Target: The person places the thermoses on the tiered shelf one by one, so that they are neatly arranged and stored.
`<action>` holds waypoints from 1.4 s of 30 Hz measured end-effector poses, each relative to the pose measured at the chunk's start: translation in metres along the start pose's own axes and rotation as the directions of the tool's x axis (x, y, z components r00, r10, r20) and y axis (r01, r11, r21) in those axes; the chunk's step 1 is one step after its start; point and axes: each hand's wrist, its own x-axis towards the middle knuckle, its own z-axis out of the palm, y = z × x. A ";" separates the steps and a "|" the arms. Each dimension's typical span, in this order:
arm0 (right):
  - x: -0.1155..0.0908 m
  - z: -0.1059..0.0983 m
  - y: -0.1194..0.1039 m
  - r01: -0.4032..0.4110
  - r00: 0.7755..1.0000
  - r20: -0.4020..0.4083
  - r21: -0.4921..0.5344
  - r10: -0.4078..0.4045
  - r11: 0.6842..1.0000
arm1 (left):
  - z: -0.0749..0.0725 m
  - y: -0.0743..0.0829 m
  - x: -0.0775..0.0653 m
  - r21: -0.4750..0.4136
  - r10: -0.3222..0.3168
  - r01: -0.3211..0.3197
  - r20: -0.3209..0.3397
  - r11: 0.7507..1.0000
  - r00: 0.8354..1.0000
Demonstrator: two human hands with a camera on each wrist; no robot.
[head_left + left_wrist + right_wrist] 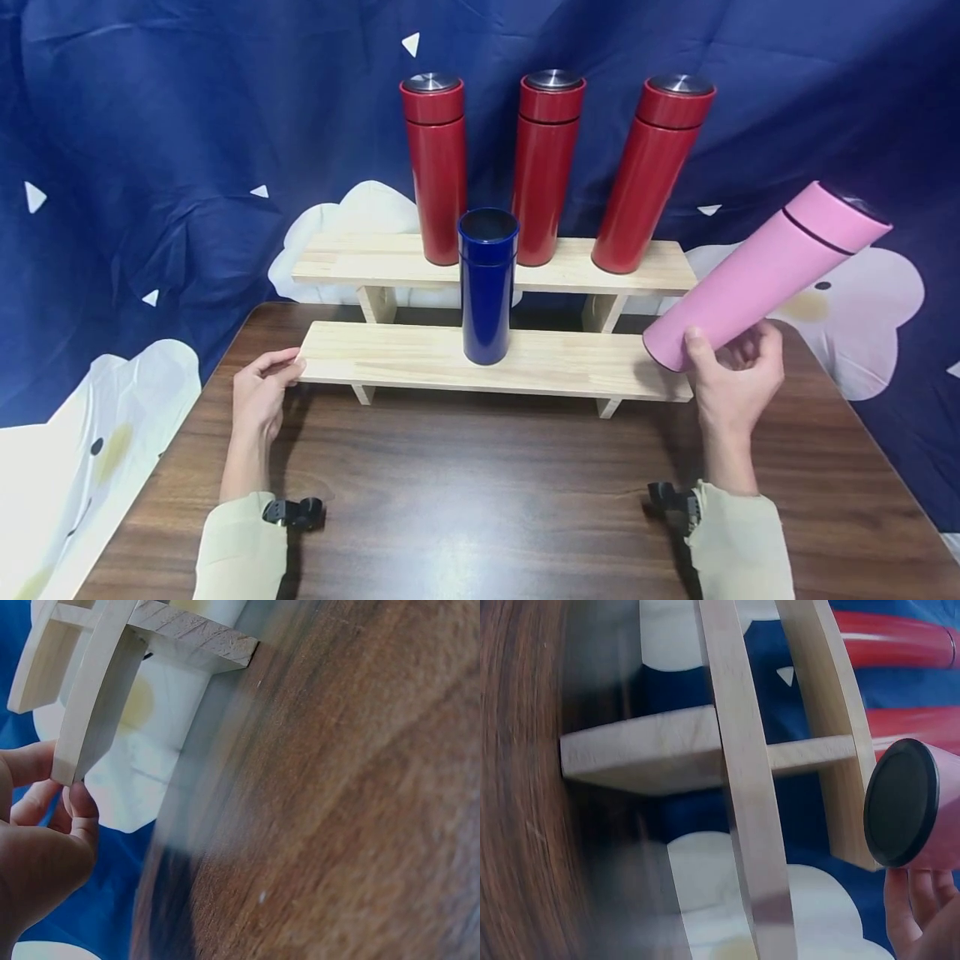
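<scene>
In the head view my right hand (738,383) grips a pink thermos (772,262) near its base, the bottle tilted with its lid to the upper right. Its black base (900,802) faces the right wrist camera. The bottle's lower end overlaps the right end of the wooden rack's lower board (390,354) in the head view. My left hand (258,396) pinches that board's left end between thumb and fingers, also seen in the left wrist view. A dark blue thermos (487,300) stands upright at mid-board.
Three red thermoses, at left (442,183), middle (550,179) and right (652,175), stand on the rack's upper board (345,258). The rack rests on a brown wood-grain table (465,483). Behind it hangs a dark blue patterned cloth (187,125).
</scene>
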 end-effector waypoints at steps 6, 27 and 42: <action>-0.009 0.013 0.001 -0.006 0.999 0.038 0.003 0.006 1.000 | 0.000 0.000 0.001 -0.008 0.010 -0.010 -0.001 1.000 1.000; -0.030 0.036 0.009 0.016 0.982 0.191 -0.124 0.008 0.992 | 0.001 -0.001 -0.002 -0.022 0.009 -0.009 0.000 1.000 1.000; -0.046 0.052 0.018 -0.010 0.959 0.282 -0.109 0.040 0.994 | 0.001 0.000 -0.001 -0.019 0.004 -0.004 -0.010 1.000 1.000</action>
